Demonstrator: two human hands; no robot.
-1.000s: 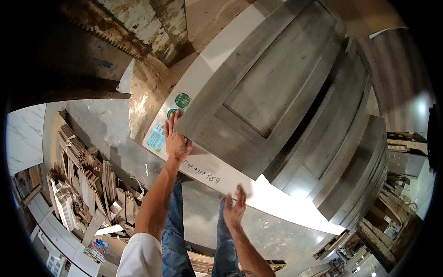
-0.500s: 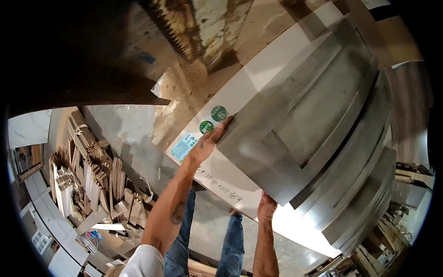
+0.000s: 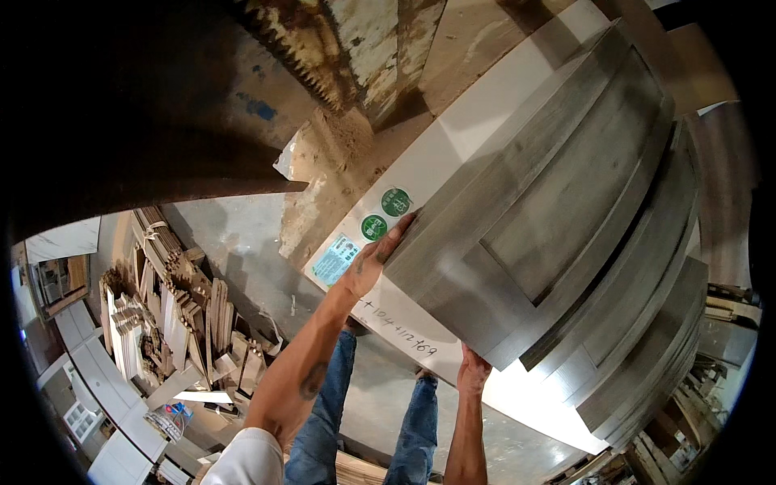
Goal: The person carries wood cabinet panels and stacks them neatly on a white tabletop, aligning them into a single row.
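"What is being seen nearest?"

"A white sleeve (image 3: pixel 249 457) and blue jeans (image 3: pixel 319 416) are being glimpsed at the bottom, over a grey floor (image 3: pixel 376 376)."

"And the hands?"

"The left hand (image 3: pixel 374 263) is being pressed to the left edge of a grey panelled door (image 3: pixel 566 194), near its corner. The right hand (image 3: pixel 472 370) is being raised to the near edge, towards the other corner."

"Is the door being clamped?"

"Contact is being made by both hands, but parts of the fingers and thumbs are being hidden; whether either hand is being closed around the edge cannot be told."

"Where is the door being seen?"

"Just beyond the hands, above a white board (image 3: pixel 453 133), which is being partly covered by it. Along the board's near side, handwriting (image 3: pixel 396 330), a pale blue label (image 3: pixel 337 259) and two round green stickers (image 3: pixel 396 202) are being left exposed."

"And farther off?"

"On the right, a second grey door (image 3: pixel 638 267) is being shown beside the first. On the left, the floor is being covered by heaped wood offcuts (image 3: pixel 162 323). Towards the top, sawdust (image 3: pixel 343 141) is being overhung by a toothed, rusty metal part (image 3: pixel 307 65)."
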